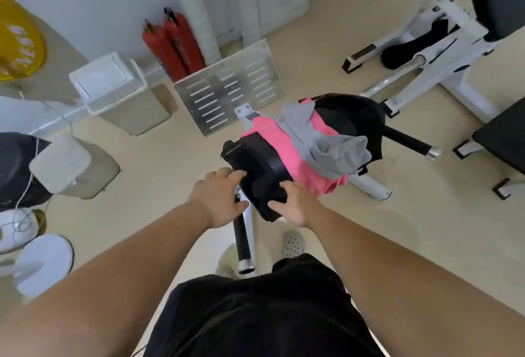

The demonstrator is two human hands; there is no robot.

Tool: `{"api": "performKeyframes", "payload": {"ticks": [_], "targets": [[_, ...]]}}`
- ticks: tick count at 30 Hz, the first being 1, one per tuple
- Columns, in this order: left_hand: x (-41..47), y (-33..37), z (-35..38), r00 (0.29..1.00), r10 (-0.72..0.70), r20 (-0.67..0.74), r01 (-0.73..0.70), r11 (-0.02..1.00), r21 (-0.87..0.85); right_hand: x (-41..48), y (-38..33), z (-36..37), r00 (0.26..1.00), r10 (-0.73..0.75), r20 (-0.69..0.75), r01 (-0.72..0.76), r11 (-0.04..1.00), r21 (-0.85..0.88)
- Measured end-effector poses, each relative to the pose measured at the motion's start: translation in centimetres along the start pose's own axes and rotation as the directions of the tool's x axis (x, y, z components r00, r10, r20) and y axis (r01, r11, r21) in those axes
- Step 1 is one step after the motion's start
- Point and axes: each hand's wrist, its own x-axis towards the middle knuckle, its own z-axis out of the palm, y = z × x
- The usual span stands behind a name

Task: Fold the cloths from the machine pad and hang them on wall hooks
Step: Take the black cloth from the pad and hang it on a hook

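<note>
The black cloth (pixel 260 169) lies over the near end of the machine pad (pixel 341 123). The left hand (pixel 218 199) rests on its left edge with the fingers laid out loosely, while the right hand (pixel 294 204) grips its near corner between thumb and curled fingers. Further along the pad, a pink cloth (pixel 279 148) lies under a crumpled grey cloth (pixel 326 148). Beyond the pad stands a slotted metal plate (pixel 230 86), with two red fire extinguishers (pixel 173 44) behind it.

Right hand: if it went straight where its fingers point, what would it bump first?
The black cloth; the right hand touches it now. Past that, probably the left hand, though depth is unclear.
</note>
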Motion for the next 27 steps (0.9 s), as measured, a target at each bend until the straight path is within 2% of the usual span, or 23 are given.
{"api": "performKeyframes", "payload": {"ticks": [4,8,13,16,19,22,24,27], "targets": [[3.2,-0.4,-0.1,0.985,0.091,0.148,-0.108,0.988,0.111,2.4,-0.2,1.6,0.990,0.087,-0.109,-0.079,0.994,0.079],[5.7,-1.7,0.7,0.922,0.170,0.348,-0.242,0.954,0.175,3.9,-0.8,4.0,0.916,0.179,-0.359,-0.125,0.978,0.169],[6.4,-3.1,0.7,0.876,0.240,0.419,-0.370,0.891,0.263,5.0,-1.6,6.3,0.842,0.292,-0.453,-0.240,0.956,0.170],[6.7,-3.4,0.5,0.866,0.276,0.416,-0.432,0.832,0.347,5.1,-1.1,6.5,0.858,0.275,-0.433,-0.260,0.961,0.095],[6.9,-3.3,0.5,0.859,0.276,0.431,-0.449,0.812,0.374,4.2,-0.3,6.6,0.910,0.247,-0.334,-0.210,0.967,0.142],[6.9,-3.1,0.6,0.860,0.265,0.435,-0.449,0.799,0.400,1.7,1.2,5.5,0.947,0.289,-0.143,-0.299,0.953,-0.053],[7.0,-2.9,0.6,0.862,0.266,0.431,-0.447,0.801,0.398,-0.3,2.3,4.4,0.944,0.319,-0.088,-0.330,0.928,-0.175],[7.2,-2.5,-0.1,0.868,0.228,0.441,-0.416,0.821,0.392,-2.8,3.0,2.5,0.939,0.337,-0.073,-0.345,0.914,-0.213]]}}
